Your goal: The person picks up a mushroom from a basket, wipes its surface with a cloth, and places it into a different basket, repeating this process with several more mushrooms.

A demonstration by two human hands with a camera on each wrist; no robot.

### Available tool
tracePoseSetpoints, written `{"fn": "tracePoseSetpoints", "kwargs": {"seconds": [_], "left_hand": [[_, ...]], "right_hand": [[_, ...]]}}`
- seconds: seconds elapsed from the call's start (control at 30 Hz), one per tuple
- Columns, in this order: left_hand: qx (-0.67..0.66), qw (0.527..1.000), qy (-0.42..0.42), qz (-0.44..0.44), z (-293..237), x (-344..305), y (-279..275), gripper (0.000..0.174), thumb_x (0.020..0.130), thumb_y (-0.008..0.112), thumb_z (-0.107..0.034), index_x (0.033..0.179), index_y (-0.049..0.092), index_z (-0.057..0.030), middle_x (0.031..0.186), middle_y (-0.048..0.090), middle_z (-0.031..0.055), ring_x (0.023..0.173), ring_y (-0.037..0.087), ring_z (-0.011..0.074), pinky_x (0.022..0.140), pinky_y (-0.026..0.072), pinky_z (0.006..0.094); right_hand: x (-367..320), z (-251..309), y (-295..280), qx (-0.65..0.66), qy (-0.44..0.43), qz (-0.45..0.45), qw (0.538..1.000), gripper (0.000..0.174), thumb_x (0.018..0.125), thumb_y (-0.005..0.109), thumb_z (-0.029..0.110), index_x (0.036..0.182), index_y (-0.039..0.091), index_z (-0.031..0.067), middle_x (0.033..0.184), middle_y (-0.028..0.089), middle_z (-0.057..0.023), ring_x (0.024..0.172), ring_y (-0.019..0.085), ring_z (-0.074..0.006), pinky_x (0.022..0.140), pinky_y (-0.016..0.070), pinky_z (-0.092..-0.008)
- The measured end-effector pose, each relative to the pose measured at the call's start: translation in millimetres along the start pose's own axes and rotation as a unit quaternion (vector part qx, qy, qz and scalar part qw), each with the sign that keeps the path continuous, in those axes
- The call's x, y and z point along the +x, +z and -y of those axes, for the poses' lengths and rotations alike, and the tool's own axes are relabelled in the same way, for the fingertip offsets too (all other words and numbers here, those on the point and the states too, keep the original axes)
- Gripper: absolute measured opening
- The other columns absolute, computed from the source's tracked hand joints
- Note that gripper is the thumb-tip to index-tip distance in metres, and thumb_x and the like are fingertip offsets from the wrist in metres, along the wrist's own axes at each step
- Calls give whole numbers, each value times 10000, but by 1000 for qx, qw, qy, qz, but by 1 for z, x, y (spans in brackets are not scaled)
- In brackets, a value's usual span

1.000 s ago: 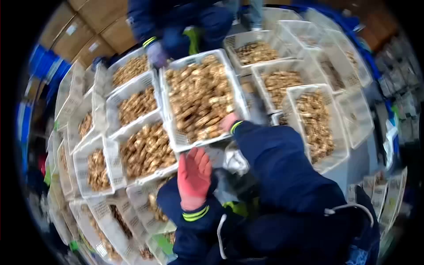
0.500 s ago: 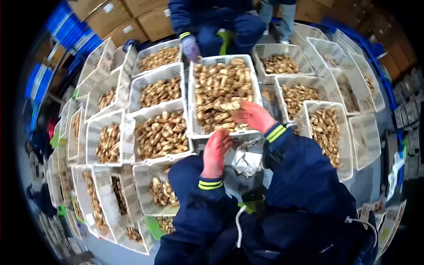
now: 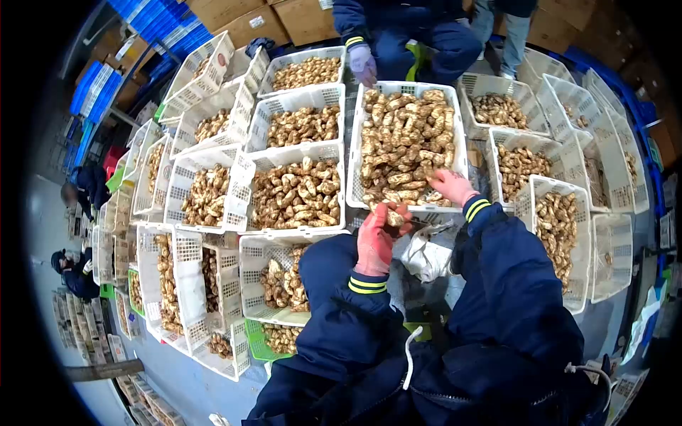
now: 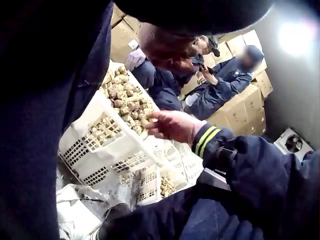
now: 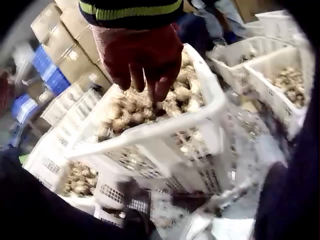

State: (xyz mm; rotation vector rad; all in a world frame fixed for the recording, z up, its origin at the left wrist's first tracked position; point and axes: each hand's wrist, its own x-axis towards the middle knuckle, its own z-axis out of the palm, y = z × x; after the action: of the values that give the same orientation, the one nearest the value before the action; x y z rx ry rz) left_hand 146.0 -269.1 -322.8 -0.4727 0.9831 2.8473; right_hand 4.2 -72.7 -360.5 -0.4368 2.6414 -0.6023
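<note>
A white perforated basket heaped with brown-and-cream mushrooms stands in front of me. My left hand, in a pink glove, holds a mushroom just off the basket's near edge. In the left wrist view that hand is a dark blur at the top. My right hand, gloved too, reaches over the near right corner, its fingertips down at the heaped mushrooms. From the right wrist, the fingers point down onto the pile, apart from one another, with no mushroom showing in the grasp.
Several more white baskets of mushrooms crowd the left side, others the right. Crumpled white plastic lies below the near edge. Another person's gloved hand rests by the far left corner; cardboard boxes stand behind.
The view has swung, shifting the baskets rightward in it. My left hand, earlier bare-palmed with nothing in it, has taken hold of a mushroom. My right hand stays over the basket's near right corner.
</note>
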Motion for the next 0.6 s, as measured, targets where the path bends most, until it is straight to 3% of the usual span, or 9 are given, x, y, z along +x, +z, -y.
{"fn": "tracePoseSetpoints", "kwargs": {"seconds": [0.1, 0.17, 0.2, 0.23, 0.27, 0.3, 0.37, 0.5, 0.6], "left_hand": [[-41, 992, -104, 60, -4, 5, -11, 308, 940, 450, -310, 1033, 507, -22, 969, 597, 142, 902, 584, 289, 742, 481, 389], [-48, 993, -73, 83, -2, 12, -25, 324, 939, 451, -329, 1060, 506, -33, 1001, 585, 139, 958, 566, 298, 824, 468, 411], [-105, 994, -17, 12, -9, 15, -24, 327, 939, 451, -334, 1069, 508, -39, 1035, 570, 143, 1002, 548, 300, 867, 451, 413], [-158, 985, 39, -60, -19, 16, -23, 331, 939, 451, -339, 1078, 510, -44, 1068, 556, 147, 1047, 529, 301, 910, 434, 415], [-166, 982, 81, -34, -27, 17, -29, 341, 943, 445, -323, 1141, 484, -48, 1169, 509, 163, 1110, 493, 306, 951, 410, 418], [-165, 974, 105, -112, -31, 12, -23, 370, 952, 427, -300, 1214, 433, -39, 1243, 464, 180, 1142, 470, 312, 966, 401, 424], [-62, 986, 105, -113, -30, 13, -24, 414, 957, 410, -294, 1279, 377, -35, 1284, 434, 185, 1134, 476, 314, 966, 404, 430], [-15, 1000, -8, 5, -24, 6, -12, 491, 927, 473, -306, 1296, 379, 4, 1234, 489, 167, 1088, 517, 283, 925, 424, 391], [4, 1000, -22, 0, -23, 5, -8, 498, 926, 473, -314, 1298, 383, 5, 1220, 504, 155, 1072, 530, 268, 917, 428, 383]], "right_hand": [[25, -33, 34, -291, 41, 107, 950, 417, 858, 398, 326, 1163, 546, 83, 1174, 583, -104, 1096, 543, -232, 912, 429, -353], [38, -42, 54, -323, 22, 141, 936, 395, 841, 396, 270, 1158, 562, 102, 1177, 584, -98, 1110, 537, -218, 906, 435, -356], [44, -44, 56, -334, 17, 183, 925, 401, 839, 395, 271, 1162, 566, 105, 1185, 580, -104, 1128, 526, -227, 904, 440, -379], [44, -49, 59, -340, 3, 150, 928, 372, 811, 496, 341, 1059, 599, 83, 1058, 631, -144, 996, 597, -285, 834, 471, -399], [48, -51, 62, -339, 10, 175, 924, 372, 814, 488, 326, 1076, 595, 84, 1055, 632, -145, 995, 597, -290, 830, 473, -400], [51, -50, 62, -338, 17, 199, 920, 373, 817, 480, 310, 1092, 591, 85, 1053, 633, -146, 994, 596, -295, 825, 474, -402], [54, -49, 61, -333, 25, 210, 919, 372, 819, 468, 294, 1110, 586, 93, 1076, 626, -135, 1009, 587, -299, 825, 473, -404], [64, -67, 82, -343, 46, 156, 925, 362, 807, 485, 292, 1095, 602, 106, 1082, 629, -118, 1031, 583, -272, 829, 474, -394], [67, -72, 89, -342, 82, 161, 922, 333, 812, 483, 277, 1051, 640, 106, 1070, 641, -96, 1019, 597, -250, 825, 479, -392]]}}
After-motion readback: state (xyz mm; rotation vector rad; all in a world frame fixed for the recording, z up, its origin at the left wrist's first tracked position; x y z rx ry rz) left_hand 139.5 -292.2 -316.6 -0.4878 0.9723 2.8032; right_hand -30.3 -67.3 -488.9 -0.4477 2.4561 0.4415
